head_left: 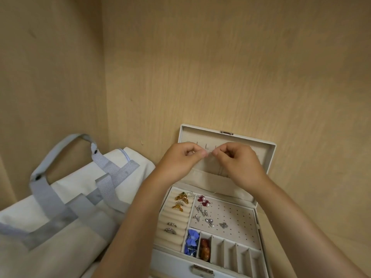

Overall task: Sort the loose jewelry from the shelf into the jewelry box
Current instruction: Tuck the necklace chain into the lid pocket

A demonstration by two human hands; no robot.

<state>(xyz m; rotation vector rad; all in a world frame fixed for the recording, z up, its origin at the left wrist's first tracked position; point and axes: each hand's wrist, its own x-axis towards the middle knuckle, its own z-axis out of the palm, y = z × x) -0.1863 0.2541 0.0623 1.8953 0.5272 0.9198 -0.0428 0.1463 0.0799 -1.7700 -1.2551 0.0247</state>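
Head view, and the jewelry box [259,227] sits on the wooden shelf [311,177], low and right of centre. Its front latch [201,270] faces the person and its long side runs left to right, skewed a touch clockwise. The lid [270,155] stands open at the far edge.

Both hands are up in front of that lid. The left hand [180,159] has its fingers curled, thumb and forefinger pinching one end of a thin silver chain [209,151]. The right hand [239,163] pinches the other end the same way. The short visible stretch lies nearly level, left to right, just in front of the row of hooks [206,146] inside the lid.

Down in the tray, gold butterfly pieces [181,197] and two rings [170,227] sit in the ring rolls [176,215] on the left. Red bow earrings [203,200] and silver earrings [202,212] are on the perforated panel. Blue bows [191,240] fill the first front slot, an orange piece [204,251] the next.

The chain is so fine that its full length is hard to make out, and the hands cover much of the lid. The box's near corner is cut off at the bottom edge. A pale bag [70,197] with grey straps lies left of the box.
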